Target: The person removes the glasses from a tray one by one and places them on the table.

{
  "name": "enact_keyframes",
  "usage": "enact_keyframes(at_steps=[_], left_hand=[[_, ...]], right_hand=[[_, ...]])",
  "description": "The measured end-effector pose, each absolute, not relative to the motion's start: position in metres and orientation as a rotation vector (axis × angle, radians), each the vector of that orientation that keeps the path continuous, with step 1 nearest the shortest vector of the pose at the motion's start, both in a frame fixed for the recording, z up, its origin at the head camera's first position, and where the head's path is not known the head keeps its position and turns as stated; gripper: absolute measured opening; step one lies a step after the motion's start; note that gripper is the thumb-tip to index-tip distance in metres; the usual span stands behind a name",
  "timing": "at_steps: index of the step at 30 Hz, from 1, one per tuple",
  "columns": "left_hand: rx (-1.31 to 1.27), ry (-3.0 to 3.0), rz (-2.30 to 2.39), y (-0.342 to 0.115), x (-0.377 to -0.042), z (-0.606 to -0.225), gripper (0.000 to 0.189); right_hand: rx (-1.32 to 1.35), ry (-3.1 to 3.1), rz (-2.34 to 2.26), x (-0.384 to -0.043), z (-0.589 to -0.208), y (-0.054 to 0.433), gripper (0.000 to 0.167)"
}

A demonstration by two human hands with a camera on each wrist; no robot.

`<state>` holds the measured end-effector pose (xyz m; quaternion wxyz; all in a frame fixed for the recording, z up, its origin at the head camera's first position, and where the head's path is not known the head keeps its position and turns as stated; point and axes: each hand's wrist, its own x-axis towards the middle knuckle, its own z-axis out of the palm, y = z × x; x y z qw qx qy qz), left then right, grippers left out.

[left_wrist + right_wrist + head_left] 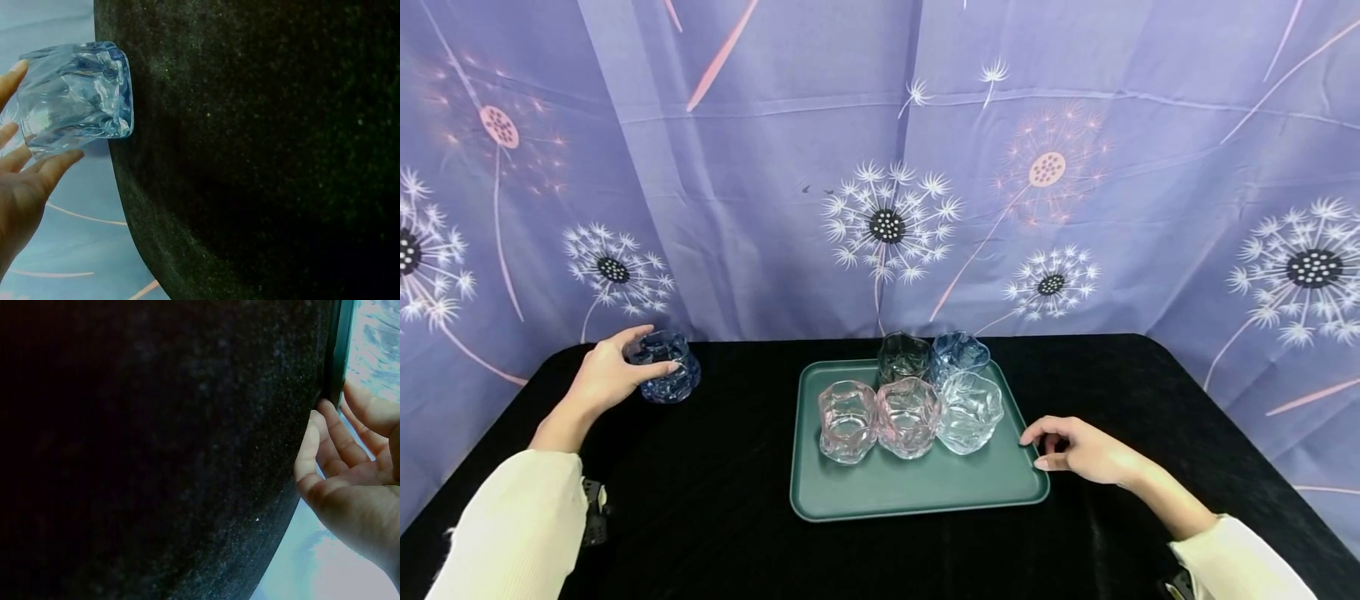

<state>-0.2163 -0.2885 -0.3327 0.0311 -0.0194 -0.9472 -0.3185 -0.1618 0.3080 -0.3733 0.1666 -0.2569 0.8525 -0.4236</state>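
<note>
Pale sleeves (512,517) come in from both lower corners, over a black table (715,533). On it lies a green tray (917,493), and the right hand (1078,450) has its thumb and fingertips closed on the rim at the near right side, a light pinch by the look of it. That hold probably serves to keep the tray from sliding; the other fingers are bent in loosely.

On the tray, two pink glasses (847,421) and a clear glass (972,414) make a front row, set close together, perhaps to save room. Behind them stand a dark glass (902,357) and a blue glass (960,348), each partly hidden.

Well apart to the left, the left hand (604,375) spans a lone blue glass (673,385), its thumb across the near side and fingers round the far side, spread just wide enough for the upper part. Such a hold likely suits its broad, uneven body. Whether its base rests on the table I cannot tell for sure. A lilac curtain (760,217) with dandelions hangs behind.
</note>
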Motion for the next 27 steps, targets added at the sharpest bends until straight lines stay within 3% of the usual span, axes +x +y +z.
enact_keyframes(at_steps=[18, 27], left_hand=[[-0.104, -2.976, -0.902, -0.287, -0.212, -0.315, 0.087], [-0.222, -2.961, -0.929, -0.264, -0.204, -0.308, 0.086]], right_hand=[[-0.734, 2.448, -1.196, -0.161, -0.373, 0.307, 0.025], [-0.726, 2.452, -1.185, -0.161, -0.372, 0.307, 0.025]])
